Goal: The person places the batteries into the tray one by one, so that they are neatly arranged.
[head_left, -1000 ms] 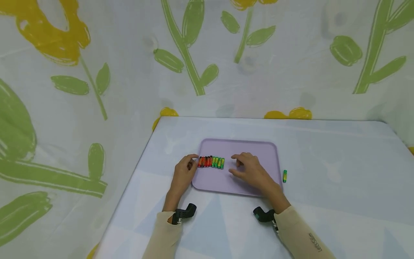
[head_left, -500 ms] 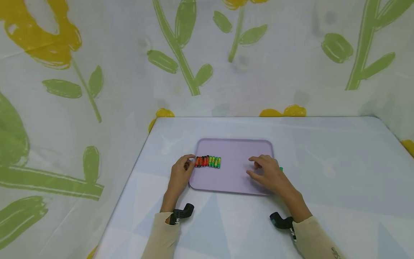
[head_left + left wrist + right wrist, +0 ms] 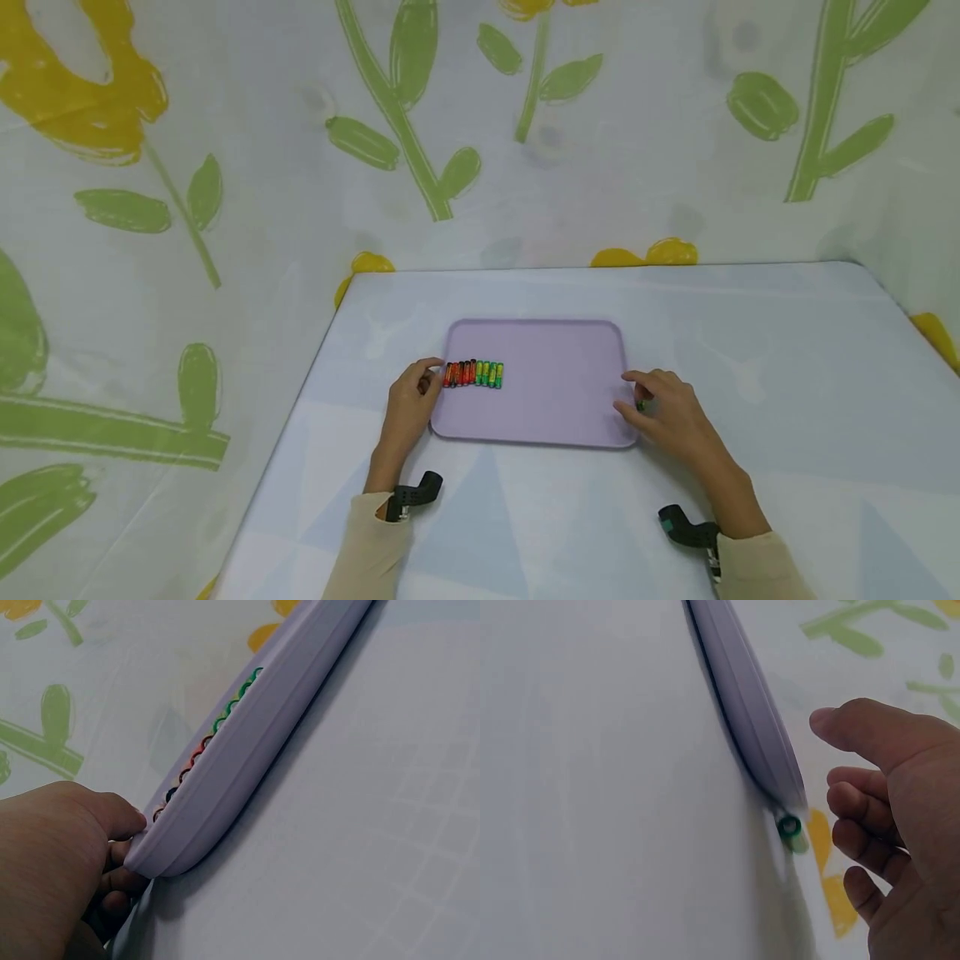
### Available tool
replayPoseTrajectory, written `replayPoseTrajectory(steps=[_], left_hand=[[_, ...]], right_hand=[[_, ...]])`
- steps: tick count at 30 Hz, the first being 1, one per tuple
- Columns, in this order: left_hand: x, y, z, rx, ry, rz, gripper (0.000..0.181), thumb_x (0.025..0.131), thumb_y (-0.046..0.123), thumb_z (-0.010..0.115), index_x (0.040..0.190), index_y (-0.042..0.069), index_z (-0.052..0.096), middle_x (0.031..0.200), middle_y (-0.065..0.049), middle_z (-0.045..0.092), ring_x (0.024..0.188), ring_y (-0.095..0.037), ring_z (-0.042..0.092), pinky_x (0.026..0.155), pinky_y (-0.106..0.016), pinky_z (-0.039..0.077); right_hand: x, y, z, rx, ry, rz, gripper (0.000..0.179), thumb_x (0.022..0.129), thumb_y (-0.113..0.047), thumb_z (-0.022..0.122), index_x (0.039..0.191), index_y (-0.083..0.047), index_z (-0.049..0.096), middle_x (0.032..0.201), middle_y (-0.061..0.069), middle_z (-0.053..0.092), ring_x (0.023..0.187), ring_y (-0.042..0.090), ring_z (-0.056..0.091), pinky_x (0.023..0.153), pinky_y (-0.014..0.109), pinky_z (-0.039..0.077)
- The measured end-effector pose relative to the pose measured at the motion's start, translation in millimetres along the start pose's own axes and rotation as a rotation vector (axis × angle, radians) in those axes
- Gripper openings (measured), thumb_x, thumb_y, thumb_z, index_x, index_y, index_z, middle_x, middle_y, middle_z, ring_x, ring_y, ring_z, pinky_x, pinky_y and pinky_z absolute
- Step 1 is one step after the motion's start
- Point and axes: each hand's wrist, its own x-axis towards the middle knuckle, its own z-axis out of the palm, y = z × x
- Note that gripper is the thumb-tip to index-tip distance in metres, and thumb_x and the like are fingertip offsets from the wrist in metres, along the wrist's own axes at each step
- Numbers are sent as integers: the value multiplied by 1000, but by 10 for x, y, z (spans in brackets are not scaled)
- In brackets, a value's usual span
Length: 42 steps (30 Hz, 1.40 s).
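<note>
- Left hand [image 3: 408, 408] sat at the left edge of the lilac tray [image 3: 555, 417], fingers curled around the rim, thumb tip beside the first battery in the row.
- Row of batteries [image 3: 473, 373] lay side by side on the tray's left part: red ones to the left, green ones to the right.
- Right hand [image 3: 667, 410] was on the table [image 3: 787, 375] just off the tray's right edge, fingers loosely curled, thumb out.
- Loose green battery [image 3: 790, 829] lay on the table beside that edge, right at the fingertips; whether it was gripped, cannot tell.
</note>
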Motion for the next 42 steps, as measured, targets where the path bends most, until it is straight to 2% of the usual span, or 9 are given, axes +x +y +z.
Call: replayPoseTrajectory(steps=[6,16,24,30,35,42], left_hand=[[-12,-21,-39,11,3,-12,22,102,16,60,123,16,66,93,0,61,79,-15,54,67,-30,46],[1,20,-77,29,-2,-26,23,102,17,59,124,15,66,93,-1,61,79,-15,54,67,-30,46],[6,8,-69,22,-2,-23,23,102,16,59,124,17,65,93,0,60,79,-15,53,67,-30,46],[-8,9,-59,8,1,-28,23,101,15,60,124,18,65,92,1,60,79,-15,53,66,-29,45],[-10,22,-41,3,7,-9,23,101,14,61,123,15,66,92,0,60,78,-15,53,67,-29,45],[-4,36,-5,-3,1,-3,23,100,14,61,123,14,67,90,0,59,77,-15,53,66,-29,45]], right_hand=[[-69,88,-96,-5,-22,87,36,80,-9,84,112,-2,68,83,-3,54,83,19,50,75,40,41],[-131,230,-102,2,-64,71,36,82,-6,81,113,-3,65,86,-5,51,86,17,45,77,39,38],[-88,217,-122,25,-143,150,34,85,-7,78,116,-2,63,87,-2,50,88,22,43,81,47,33],[-88,190,-140,-3,-119,174,31,84,-11,80,109,-1,65,84,-1,51,84,21,44,76,42,37],[-90,168,-160,-14,-83,194,36,83,-14,81,113,-1,66,84,0,52,82,19,44,73,39,38],[-31,121,-158,20,-45,138,34,81,-11,82,111,-3,67,83,-1,52,83,19,48,73,38,38]])
